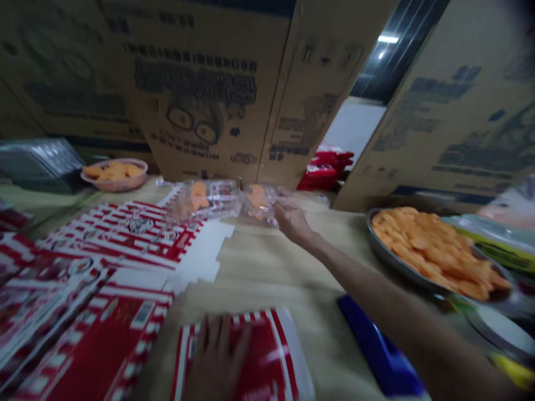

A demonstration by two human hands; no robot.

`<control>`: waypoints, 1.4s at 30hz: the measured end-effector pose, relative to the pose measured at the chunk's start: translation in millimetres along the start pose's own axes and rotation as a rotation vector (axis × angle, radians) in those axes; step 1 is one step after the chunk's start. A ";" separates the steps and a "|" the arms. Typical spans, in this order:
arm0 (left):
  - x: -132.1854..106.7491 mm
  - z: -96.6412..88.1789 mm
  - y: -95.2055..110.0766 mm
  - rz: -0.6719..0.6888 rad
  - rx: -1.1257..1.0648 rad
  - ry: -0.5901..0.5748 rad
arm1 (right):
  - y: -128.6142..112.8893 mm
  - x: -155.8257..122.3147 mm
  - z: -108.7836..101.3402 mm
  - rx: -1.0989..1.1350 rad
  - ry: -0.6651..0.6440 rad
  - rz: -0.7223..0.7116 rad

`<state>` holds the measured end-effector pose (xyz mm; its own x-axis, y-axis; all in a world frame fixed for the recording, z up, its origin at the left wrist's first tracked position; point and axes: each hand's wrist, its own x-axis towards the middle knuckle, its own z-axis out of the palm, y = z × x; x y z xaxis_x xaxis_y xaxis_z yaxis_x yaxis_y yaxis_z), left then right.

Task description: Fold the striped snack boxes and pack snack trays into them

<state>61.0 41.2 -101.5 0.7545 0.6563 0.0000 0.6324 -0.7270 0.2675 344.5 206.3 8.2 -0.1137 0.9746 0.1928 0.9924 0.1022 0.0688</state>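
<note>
My left hand (217, 356) lies at the bottom of the view, fingers spread on a red-and-white striped paper carton (271, 356). My right hand (292, 221) reaches across the wooden table (267, 284) and grips the edge of a transparent plastic bag of orange snacks (259, 203). A second, similar bag (200, 201) lies touching it on the left, beside a flat striped carton blank (125, 234). The motion blur softens the right fingers.
A metal tray heaped with orange snacks (401, 273) stands to the right, and a pink bowl of snacks (115, 186) stands at the back left. Flat cartons (50, 295) are piled at the left. Large cardboard boxes (200, 94) rise behind, and a blue object (380, 348) lies near my right arm.
</note>
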 end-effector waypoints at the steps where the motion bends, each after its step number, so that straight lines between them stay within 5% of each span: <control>1: -3.7 -6.4 6.8 -0.085 0.024 0.013 | -4.1 -25.1 -6.9 0.027 0.006 -0.010; 8: -16.6 -40.9 11.2 -0.304 0.085 0.143 | -37.1 -187.7 -13.4 0.293 0.111 -0.209; 13: -26.7 -41.5 5.6 -0.239 0.043 0.178 | -34.8 -248.1 12.1 0.346 0.103 -0.257; 25: -36.4 -41.1 25.0 -0.132 0.081 0.070 | -65.0 -261.4 10.1 0.645 -0.069 -0.489; 29: -37.1 -41.9 22.6 -0.119 0.093 0.049 | -71.2 -258.8 12.2 0.703 -0.061 -0.389; 35: -38.0 -40.9 21.4 -0.106 0.049 0.067 | -85.8 -254.3 30.3 0.819 0.000 -0.044; 42: -37.2 -37.4 23.6 -0.141 0.079 0.080 | -89.8 -247.1 20.0 0.737 -0.114 -0.093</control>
<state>41.3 7.2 -59.2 0.6431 0.7645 0.0450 0.7452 -0.6382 0.1934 284.4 -39.6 -65.2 -0.2326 0.9660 0.1125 0.7584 0.2526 -0.6008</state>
